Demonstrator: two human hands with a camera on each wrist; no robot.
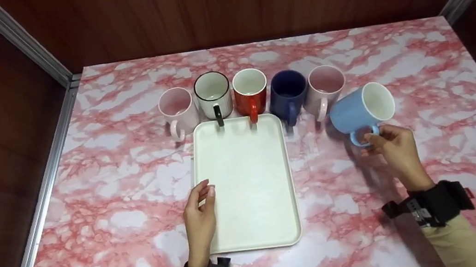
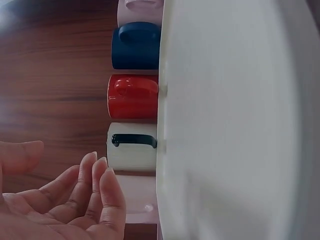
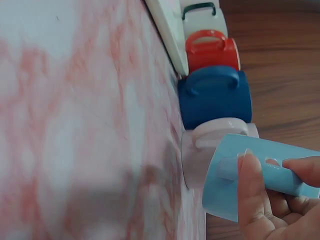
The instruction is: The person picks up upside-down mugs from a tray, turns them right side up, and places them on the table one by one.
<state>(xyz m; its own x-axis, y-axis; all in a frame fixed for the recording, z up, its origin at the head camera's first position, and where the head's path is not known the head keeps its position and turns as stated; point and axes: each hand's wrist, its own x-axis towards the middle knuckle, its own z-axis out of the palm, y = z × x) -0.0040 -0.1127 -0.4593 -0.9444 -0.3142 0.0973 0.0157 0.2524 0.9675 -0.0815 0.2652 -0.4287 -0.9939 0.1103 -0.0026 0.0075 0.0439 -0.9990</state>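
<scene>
The right hand (image 1: 396, 146) pinches the tilted blue mug (image 1: 361, 111) by its handle, lifted off the worktop (image 1: 134, 190). The left hand (image 1: 200, 213), fingers loosely apart, rests at the tray (image 1: 255, 224) edge.

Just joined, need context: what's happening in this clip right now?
A person's right hand grips the light blue mug by its handle, tilted and lifted off the marble-patterned table, right of the row. Five more mugs stand in a row behind the white tray: pink, white with black handle, red, dark blue, pink. The left hand rests open at the tray's left edge. Nothing lies on the tray.
</scene>
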